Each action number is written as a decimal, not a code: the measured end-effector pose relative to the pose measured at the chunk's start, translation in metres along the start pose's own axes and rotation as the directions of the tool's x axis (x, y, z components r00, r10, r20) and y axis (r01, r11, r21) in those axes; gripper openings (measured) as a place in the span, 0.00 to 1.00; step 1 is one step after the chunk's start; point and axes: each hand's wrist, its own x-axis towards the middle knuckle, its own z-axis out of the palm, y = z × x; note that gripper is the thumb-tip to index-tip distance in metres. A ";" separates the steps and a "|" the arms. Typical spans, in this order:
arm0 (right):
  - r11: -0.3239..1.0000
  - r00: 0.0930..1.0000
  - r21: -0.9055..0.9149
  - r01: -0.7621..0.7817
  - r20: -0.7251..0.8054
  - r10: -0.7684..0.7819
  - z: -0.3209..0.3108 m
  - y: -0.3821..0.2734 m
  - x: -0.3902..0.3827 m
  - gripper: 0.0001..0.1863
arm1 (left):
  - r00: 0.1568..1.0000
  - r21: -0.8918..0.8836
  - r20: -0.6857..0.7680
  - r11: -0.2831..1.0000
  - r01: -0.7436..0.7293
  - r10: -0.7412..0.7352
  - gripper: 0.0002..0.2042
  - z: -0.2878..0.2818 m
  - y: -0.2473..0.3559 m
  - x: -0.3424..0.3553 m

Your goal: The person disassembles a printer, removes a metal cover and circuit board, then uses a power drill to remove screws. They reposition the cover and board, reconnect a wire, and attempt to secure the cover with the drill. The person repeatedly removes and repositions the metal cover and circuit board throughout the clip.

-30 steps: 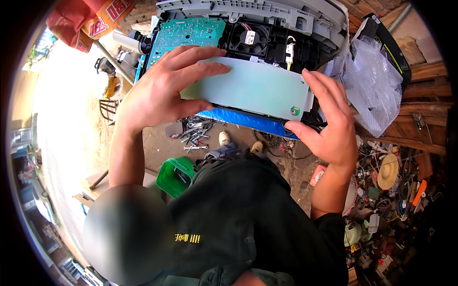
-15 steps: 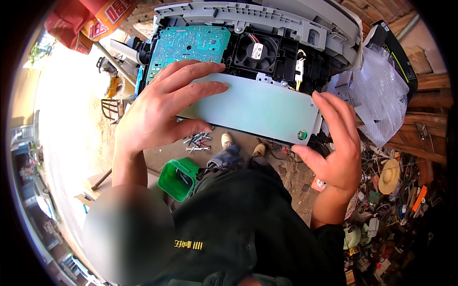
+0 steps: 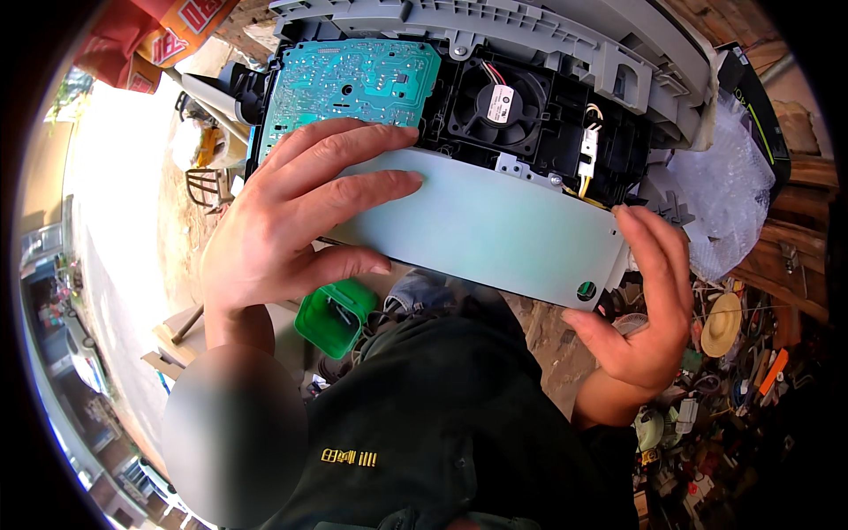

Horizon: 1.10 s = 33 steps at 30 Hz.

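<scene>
As the left hand and right hand, fingers spread, grip the pale panel, uneven tugging might strain yellow wires.

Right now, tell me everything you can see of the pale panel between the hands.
The pale panel is a long, greenish-white rectangle, perhaps plastic, with a round hole near its lower right corner. It slants down to the right in the picture, below the black fan. The left hand spans its left part, the right hand its right end.

place: cluttered repair workshop | signs: opened machine, bare circuit board, heaped odds and ends
</scene>
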 end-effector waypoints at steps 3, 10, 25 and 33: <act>1.000 1.000 0.007 0.002 0.004 -0.002 0.001 0.000 0.001 0.47 | 1.000 0.001 0.001 1.000 0.002 -0.002 0.35 0.000 0.000 -0.001; 1.000 1.000 0.012 -0.010 0.010 0.010 0.001 -0.001 0.000 0.48 | 1.000 -0.016 -0.006 1.000 -0.007 0.007 0.34 0.001 -0.001 -0.004; 1.000 1.000 0.001 0.017 0.017 -0.017 -0.006 0.006 -0.012 0.53 | 1.000 0.103 0.019 0.994 0.023 -0.025 0.37 -0.005 0.016 -0.001; 0.985 0.989 0.162 -0.058 -0.127 0.079 -0.001 0.013 -0.038 0.51 | 0.990 0.126 0.088 0.985 -0.117 0.107 0.39 0.012 0.055 0.044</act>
